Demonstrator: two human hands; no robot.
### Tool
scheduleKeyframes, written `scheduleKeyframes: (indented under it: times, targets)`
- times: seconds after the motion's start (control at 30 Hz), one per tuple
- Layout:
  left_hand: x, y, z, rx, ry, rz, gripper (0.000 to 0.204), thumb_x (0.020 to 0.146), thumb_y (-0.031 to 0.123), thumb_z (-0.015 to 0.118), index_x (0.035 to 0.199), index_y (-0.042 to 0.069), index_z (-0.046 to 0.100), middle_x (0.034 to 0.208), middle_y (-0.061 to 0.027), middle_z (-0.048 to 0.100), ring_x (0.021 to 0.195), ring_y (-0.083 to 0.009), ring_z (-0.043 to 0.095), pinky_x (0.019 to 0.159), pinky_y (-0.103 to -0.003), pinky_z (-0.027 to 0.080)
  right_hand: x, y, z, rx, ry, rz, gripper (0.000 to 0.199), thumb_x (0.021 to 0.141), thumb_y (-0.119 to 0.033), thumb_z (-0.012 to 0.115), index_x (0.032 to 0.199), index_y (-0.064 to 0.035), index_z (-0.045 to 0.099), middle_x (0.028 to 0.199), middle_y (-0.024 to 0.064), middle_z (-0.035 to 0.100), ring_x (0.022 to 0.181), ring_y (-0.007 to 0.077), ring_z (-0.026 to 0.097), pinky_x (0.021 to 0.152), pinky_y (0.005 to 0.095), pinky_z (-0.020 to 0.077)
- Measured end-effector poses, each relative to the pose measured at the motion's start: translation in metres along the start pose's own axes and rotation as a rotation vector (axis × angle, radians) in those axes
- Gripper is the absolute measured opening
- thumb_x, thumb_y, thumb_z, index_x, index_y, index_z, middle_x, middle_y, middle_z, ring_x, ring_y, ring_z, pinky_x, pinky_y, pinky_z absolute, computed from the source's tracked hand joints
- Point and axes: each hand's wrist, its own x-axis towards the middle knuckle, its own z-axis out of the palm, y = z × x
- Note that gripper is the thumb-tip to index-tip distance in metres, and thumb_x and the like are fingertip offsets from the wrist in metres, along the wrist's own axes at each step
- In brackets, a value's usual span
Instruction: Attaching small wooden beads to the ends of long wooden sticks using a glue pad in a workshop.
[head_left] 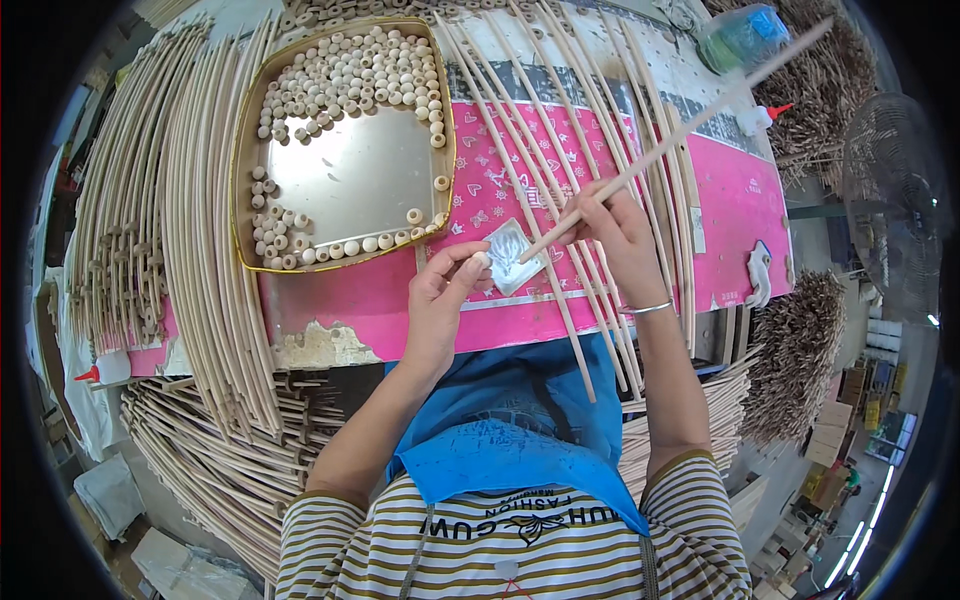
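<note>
My left hand (438, 295) pinches a small round wooden bead (483, 260) between thumb and fingertips, left of a little shallow dish (503, 283) smeared with something white. In my right hand (622, 235) is a long, thin wooden stick (715, 107), gripped near its lower end. It slants up to the far right, with its lower tip over the dish; whether the tip touches the white smear I cannot tell. Beyond my left hand stands a gold-rimmed metal tray (350, 195) holding many loose wooden beads (365, 70). Several loose sticks (545, 165) lie under and around my right hand.
Bundled sticks (205, 220) cover the table's left side; some at far left carry beads. Red-tipped white bottles stand at the right (755, 120) and left (113, 368). A green-blue plastic container (740, 40) sits at the back right. A fan (895, 190) stands beyond the right edge.
</note>
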Motion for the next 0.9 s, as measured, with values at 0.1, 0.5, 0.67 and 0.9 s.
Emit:
scheduleKeyframes:
  times: [0.1, 0.5, 0.67, 0.9]
  targets:
    - [-0.001, 0.001, 0.008, -0.125, -0.051, -0.067, 0.028, 0.101, 0.017, 0.062, 0.123, 0.001, 0.065, 0.107, -0.0050, 0.068, 0.093, -0.0112, 0.064, 0.087, -0.028, 0.054, -0.007, 0.002, 0.001, 0.085, 0.075, 0.011, 0.018, 0.105, -0.020, 0.054, 0.107, -0.0022, 0.057, 0.088, 0.0076, 0.066, 0.078, 0.0138, 0.068, 0.071, 0.0276, 0.0582]
    - [-0.004, 0.001, 0.010, -0.190, -0.152, -0.079, 0.030, 0.102, 0.014, 0.060, 0.128, -0.001, 0.061, 0.111, -0.0082, 0.068, 0.102, -0.0151, 0.066, 0.095, -0.033, 0.054, -0.017, 0.012, 0.013, 0.168, 0.183, 0.012, 0.019, 0.104, -0.022, 0.056, 0.107, -0.0025, 0.058, 0.086, 0.0079, 0.067, 0.074, 0.0144, 0.069, 0.070, 0.0281, 0.0588]
    - [-0.006, 0.002, 0.010, -0.167, -0.157, -0.065, 0.031, 0.102, 0.014, 0.060, 0.129, -0.001, 0.062, 0.112, -0.0091, 0.068, 0.101, -0.0155, 0.066, 0.094, -0.033, 0.055, -0.017, 0.017, 0.012, 0.188, 0.172, 0.018, 0.019, 0.104, -0.021, 0.056, 0.107, -0.0023, 0.058, 0.086, 0.0081, 0.068, 0.074, 0.0141, 0.069, 0.069, 0.0278, 0.0585]
    - [-0.006, 0.003, 0.010, -0.139, -0.174, -0.052, 0.029, 0.102, 0.013, 0.059, 0.128, -0.001, 0.063, 0.112, -0.0097, 0.069, 0.099, -0.0151, 0.067, 0.093, -0.032, 0.055, -0.018, 0.020, 0.014, 0.170, 0.167, 0.037, 0.020, 0.104, -0.021, 0.056, 0.106, -0.0019, 0.058, 0.086, 0.0082, 0.067, 0.074, 0.0136, 0.069, 0.068, 0.0273, 0.0592]
